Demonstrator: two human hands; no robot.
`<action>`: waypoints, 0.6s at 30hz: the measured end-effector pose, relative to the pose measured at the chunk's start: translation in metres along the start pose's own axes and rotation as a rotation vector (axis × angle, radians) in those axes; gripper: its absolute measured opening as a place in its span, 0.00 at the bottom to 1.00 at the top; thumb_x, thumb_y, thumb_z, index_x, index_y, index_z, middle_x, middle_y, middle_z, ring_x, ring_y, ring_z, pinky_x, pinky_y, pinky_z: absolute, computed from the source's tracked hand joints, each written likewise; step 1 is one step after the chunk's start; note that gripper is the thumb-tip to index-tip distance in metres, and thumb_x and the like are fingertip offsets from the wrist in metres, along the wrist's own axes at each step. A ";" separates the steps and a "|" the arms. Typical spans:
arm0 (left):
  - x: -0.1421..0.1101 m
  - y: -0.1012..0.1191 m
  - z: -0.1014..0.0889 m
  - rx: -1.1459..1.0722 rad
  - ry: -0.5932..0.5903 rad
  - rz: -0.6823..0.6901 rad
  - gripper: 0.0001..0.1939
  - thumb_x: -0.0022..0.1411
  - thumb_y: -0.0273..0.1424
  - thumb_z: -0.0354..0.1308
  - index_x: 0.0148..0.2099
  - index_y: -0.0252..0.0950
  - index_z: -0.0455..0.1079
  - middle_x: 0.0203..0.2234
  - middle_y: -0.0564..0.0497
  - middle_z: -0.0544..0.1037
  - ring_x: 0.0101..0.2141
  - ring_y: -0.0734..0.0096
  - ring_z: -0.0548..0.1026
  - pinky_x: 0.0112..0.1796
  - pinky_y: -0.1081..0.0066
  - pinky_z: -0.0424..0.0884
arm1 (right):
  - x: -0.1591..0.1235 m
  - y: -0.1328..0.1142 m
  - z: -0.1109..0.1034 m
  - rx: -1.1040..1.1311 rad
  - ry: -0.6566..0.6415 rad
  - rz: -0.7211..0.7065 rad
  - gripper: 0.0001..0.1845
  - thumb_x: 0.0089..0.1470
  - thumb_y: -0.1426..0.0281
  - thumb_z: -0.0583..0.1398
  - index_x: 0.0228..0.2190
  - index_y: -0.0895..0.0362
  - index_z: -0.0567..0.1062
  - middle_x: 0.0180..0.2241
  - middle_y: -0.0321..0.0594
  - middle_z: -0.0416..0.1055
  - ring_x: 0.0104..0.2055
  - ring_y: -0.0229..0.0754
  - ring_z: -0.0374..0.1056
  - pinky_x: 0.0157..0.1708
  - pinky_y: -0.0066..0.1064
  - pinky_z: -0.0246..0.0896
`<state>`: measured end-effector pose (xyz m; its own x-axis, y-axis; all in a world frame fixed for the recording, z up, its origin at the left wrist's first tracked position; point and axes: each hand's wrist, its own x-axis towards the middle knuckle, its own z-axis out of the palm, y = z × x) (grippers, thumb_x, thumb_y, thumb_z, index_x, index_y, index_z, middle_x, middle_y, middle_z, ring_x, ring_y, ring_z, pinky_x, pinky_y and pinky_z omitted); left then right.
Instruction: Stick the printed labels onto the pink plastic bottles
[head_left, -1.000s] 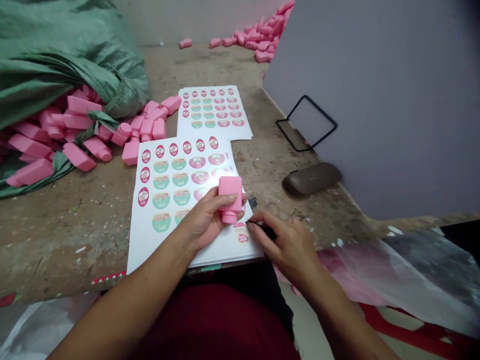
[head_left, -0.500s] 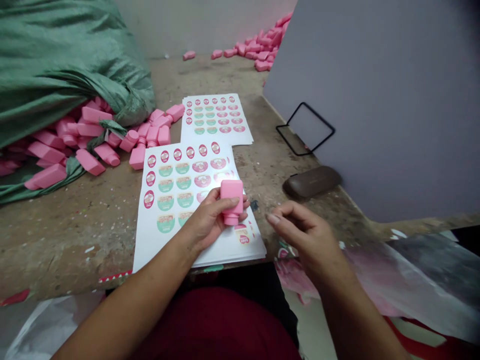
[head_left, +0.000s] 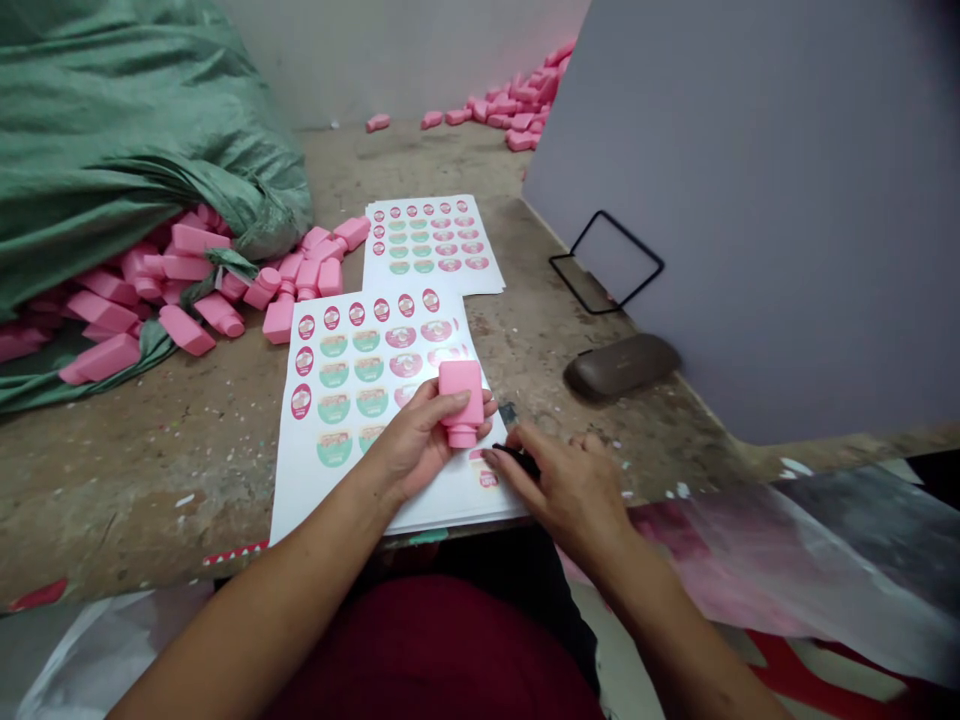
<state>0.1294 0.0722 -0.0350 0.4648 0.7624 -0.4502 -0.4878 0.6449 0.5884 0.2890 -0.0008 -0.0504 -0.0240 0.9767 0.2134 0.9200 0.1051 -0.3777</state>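
My left hand [head_left: 420,430] is closed around a small pink plastic bottle [head_left: 461,390], its neck pointing toward me. The bottle is above a stack of white sticker sheets [head_left: 300,480] printed with green and pink labels. At the sheet's lower right corner, my right hand [head_left: 570,480] grips a slim black tool [head_left: 519,458], mostly covered by the fingers, so its kind is unclear. The thumb tip is beside a pink label [head_left: 489,478] near the sheet's edge.
A second stack of sticker sheets [head_left: 487,275] lies farther back. Pink bottles [head_left: 191,330] spill from a green sack [head_left: 150,110] at left; more bottles [head_left: 525,105] are heaped at the back. A brown case [head_left: 622,366] and black wire frame [head_left: 658,270] sit by the grey panel [head_left: 787,220].
My right hand has moved left and down to the sheet's corner, and a black tool now shows in its fingers. My left hand keeps the bottle in nearly the same place.
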 end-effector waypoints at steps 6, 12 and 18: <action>0.001 0.001 0.000 0.016 0.025 0.003 0.17 0.56 0.22 0.61 0.49 0.32 0.65 0.40 0.43 0.77 0.41 0.65 0.78 0.45 0.65 0.72 | 0.006 0.009 -0.014 0.870 -0.113 0.440 0.20 0.50 0.52 0.62 0.22 0.53 0.66 0.18 0.29 0.59 0.20 0.35 0.54 0.21 0.28 0.48; -0.010 0.001 0.003 0.079 -0.040 0.053 0.19 0.56 0.29 0.65 0.49 0.36 0.66 0.39 0.47 0.76 0.37 0.69 0.76 0.39 0.69 0.72 | 0.022 -0.005 -0.036 0.946 -0.005 0.395 0.17 0.47 0.55 0.65 0.22 0.55 0.71 0.19 0.31 0.60 0.21 0.33 0.53 0.20 0.26 0.49; -0.030 -0.001 0.006 0.017 -0.031 0.009 0.25 0.58 0.47 0.63 0.51 0.36 0.69 0.39 0.46 0.75 0.35 0.67 0.74 0.32 0.69 0.73 | 0.034 -0.023 -0.042 0.889 -0.095 0.311 0.17 0.49 0.55 0.63 0.22 0.55 0.73 0.19 0.33 0.65 0.22 0.36 0.60 0.23 0.27 0.54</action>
<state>0.1208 0.0488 -0.0178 0.4833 0.7657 -0.4244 -0.4792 0.6371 0.6037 0.2836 0.0222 0.0028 0.1044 0.9919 -0.0718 0.2560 -0.0966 -0.9618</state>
